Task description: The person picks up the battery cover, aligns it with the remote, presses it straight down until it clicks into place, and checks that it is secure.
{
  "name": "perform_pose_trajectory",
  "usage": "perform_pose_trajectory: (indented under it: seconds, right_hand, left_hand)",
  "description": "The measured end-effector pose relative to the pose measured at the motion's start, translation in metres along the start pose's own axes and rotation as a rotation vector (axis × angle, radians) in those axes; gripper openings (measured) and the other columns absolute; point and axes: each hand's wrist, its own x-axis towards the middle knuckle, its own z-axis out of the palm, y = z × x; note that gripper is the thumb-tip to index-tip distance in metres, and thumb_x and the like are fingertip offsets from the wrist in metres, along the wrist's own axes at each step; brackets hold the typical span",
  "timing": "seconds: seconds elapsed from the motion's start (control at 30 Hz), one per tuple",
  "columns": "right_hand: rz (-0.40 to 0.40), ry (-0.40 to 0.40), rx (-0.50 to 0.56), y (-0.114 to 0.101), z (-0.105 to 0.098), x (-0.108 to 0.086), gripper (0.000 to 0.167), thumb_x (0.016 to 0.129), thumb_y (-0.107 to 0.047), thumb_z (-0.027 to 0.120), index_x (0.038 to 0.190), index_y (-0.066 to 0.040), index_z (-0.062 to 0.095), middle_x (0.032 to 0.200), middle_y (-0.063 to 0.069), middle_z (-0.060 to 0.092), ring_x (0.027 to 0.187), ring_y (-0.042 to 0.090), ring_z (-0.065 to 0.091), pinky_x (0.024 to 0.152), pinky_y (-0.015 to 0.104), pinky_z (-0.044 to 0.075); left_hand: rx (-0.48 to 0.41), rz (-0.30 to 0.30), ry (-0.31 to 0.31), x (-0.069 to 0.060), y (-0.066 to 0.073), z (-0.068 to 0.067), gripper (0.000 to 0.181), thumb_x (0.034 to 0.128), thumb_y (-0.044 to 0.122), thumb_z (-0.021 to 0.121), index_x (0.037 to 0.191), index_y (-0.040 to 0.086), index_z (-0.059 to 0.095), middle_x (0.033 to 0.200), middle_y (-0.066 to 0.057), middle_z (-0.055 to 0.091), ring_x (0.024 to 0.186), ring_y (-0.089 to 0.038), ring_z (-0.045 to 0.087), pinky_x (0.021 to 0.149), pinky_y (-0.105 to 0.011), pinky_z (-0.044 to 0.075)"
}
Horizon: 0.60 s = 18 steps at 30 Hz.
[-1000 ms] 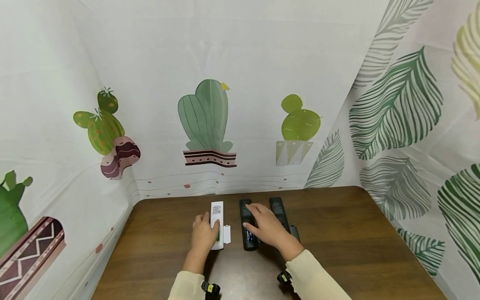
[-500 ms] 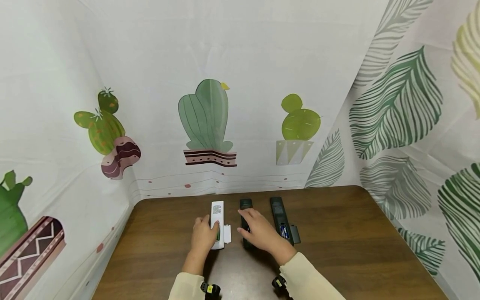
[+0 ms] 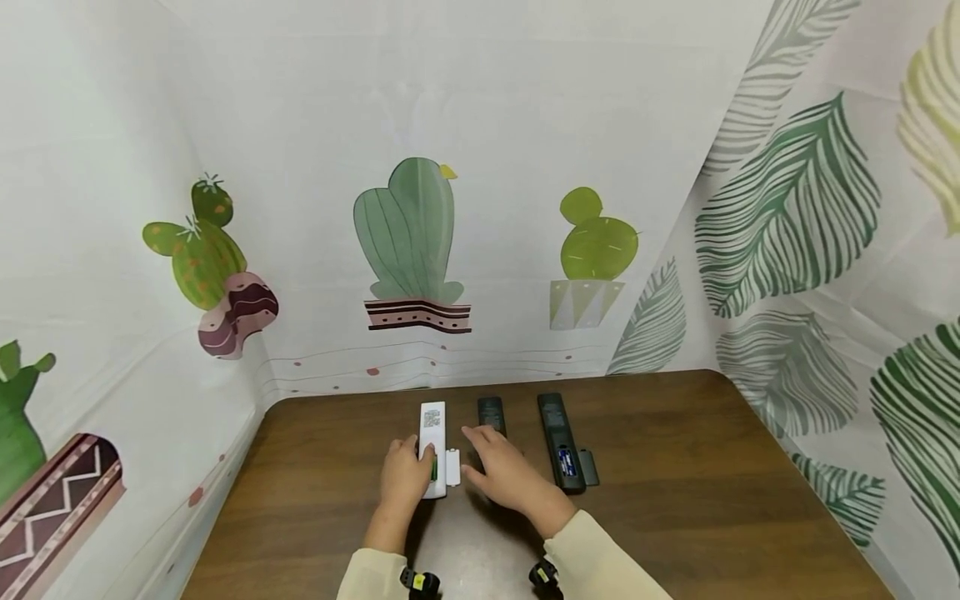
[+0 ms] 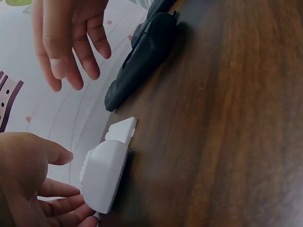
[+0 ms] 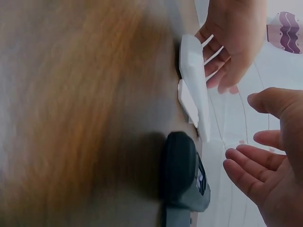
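A white remote control [image 3: 432, 425] lies back up on the table, its battery compartment partly hidden by my left hand [image 3: 402, 477]. In the left wrist view, the fingers of that hand reach the side of the white remote [image 4: 105, 177], while the thumb stays apart above it. A white battery cover [image 3: 453, 468] lies along the remote's right side. My right hand [image 3: 512, 479] hovers with loosely extended fingers over a black remote control [image 3: 491, 414], hiding its lower part, and holds nothing. In the right wrist view, its fingers are clear of the white remote [image 5: 191, 61].
Farther right lies a second black remote control [image 3: 553, 421] with batteries [image 3: 567, 461] showing in its compartment. A dark battery cover [image 3: 588, 468] sits against its right side. The wooden table [image 3: 697, 475] meets patterned cloth [image 3: 510, 250] at the back and sides.
My right hand has moved left across the middle black remote towards the white one, uncovering the right black remote's batteries and cover. My left hand stays by the white remote.
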Motion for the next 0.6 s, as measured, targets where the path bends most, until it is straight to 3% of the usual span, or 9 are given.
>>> perform_pose_trajectory:
  seconds: [0.37,0.6]
  right_hand:
    - [0.05,-0.048,0.086,-0.016,0.013,0.005,0.065,0.1,-0.03,0.063,0.154,-0.002,0.038,0.145,0.018,0.052,0.122,0.029,0.062,0.099,0.043,0.054]
    - [0.13,-0.044,0.098,-0.021,0.02,0.007,0.064,0.099,-0.027,0.063,0.152,0.0,0.04,0.145,0.022,0.051,0.122,0.035,0.062,0.099,0.047,0.053]
  left_hand:
    - [0.016,0.024,0.012,-0.002,-0.001,-0.001,0.044,0.0941,0.026,0.064,0.122,-0.008,0.066,0.108,-0.026,0.066,0.099,-0.044,0.067,0.084,-0.056,0.054]
    - [0.0,0.01,0.0,-0.004,0.001,-0.001,0.042,0.0937,0.024,0.063,0.119,-0.01,0.066,0.105,-0.027,0.065,0.094,-0.045,0.067,0.083,-0.055,0.054]
